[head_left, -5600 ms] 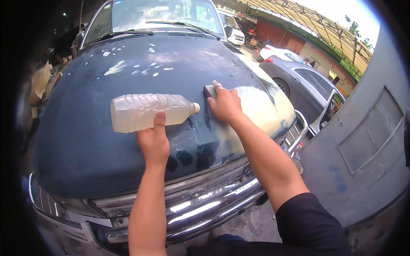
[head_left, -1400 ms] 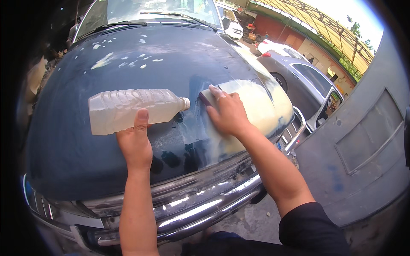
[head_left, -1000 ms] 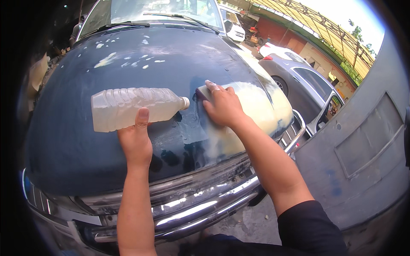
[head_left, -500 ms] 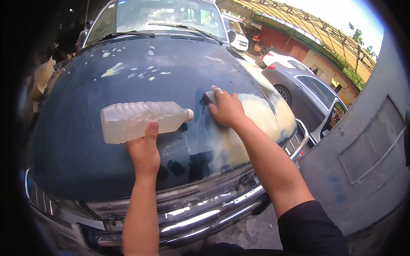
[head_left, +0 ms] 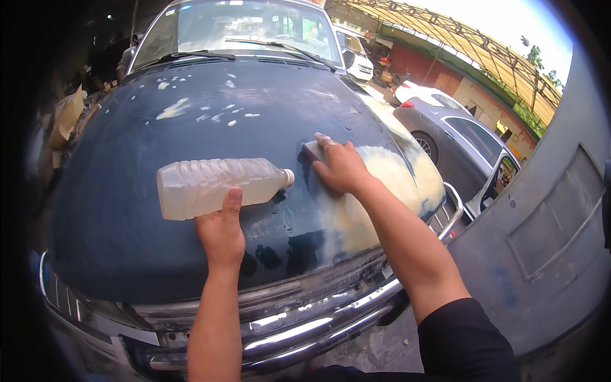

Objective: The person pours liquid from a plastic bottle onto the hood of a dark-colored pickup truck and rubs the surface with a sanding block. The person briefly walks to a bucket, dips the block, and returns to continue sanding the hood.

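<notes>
My left hand (head_left: pixel 221 235) is closed around a cloudy, clear plastic bottle (head_left: pixel 213 181), its thumb along the near side. The bottle lies almost level above the dark blue car hood (head_left: pixel 121 210), with its narrow neck pointing right. My right hand (head_left: pixel 344 168) grips a dark sanding block (head_left: pixel 311 151) and presses it on the hood, at the left border of a cream-coloured filler patch (head_left: pixel 388 178). Its underside is hidden. Wet dark marks show on the hood between the two hands and down toward the front edge.
Small pale filler spots (head_left: pixel 174 109) dot the far hood, below the windshield (head_left: pixel 254 28). A chrome bumper bar (head_left: pixel 305 335) runs along the near side. At right stand a grey panel (head_left: pixel 534 254) and a grey car (head_left: pixel 458 137).
The whole view has shifted slightly, so the hood and both hands appear a little lower and further right. Both hands keep their grips, with hardly any movement over the hood.
</notes>
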Action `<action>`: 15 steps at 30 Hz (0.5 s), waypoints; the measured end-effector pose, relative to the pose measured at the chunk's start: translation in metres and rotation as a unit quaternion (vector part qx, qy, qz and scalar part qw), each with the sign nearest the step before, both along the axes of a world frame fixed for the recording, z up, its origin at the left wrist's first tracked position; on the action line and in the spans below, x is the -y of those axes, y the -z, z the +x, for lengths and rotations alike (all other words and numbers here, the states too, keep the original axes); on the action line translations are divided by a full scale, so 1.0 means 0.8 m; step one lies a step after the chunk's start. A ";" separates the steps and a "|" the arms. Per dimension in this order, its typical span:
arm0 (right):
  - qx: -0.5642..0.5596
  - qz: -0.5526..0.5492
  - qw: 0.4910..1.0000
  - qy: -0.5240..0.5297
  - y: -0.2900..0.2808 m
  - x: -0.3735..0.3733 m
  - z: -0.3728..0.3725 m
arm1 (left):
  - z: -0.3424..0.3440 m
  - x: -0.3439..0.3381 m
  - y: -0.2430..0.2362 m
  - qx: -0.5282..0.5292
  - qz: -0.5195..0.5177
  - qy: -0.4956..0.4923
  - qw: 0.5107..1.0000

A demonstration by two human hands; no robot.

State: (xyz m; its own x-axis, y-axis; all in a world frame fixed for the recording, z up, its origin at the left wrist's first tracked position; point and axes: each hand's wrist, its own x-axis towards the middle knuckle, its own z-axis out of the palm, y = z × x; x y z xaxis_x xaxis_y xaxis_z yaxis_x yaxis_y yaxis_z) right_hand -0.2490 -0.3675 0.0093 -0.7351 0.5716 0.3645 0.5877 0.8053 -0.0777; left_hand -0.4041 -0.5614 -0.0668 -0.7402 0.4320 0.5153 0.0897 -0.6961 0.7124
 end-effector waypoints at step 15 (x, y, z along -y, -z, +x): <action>0.046 0.006 0.998 -0.033 -0.008 0.004 0.004 | 0.000 0.003 0.000 0.009 -0.004 0.004 1.000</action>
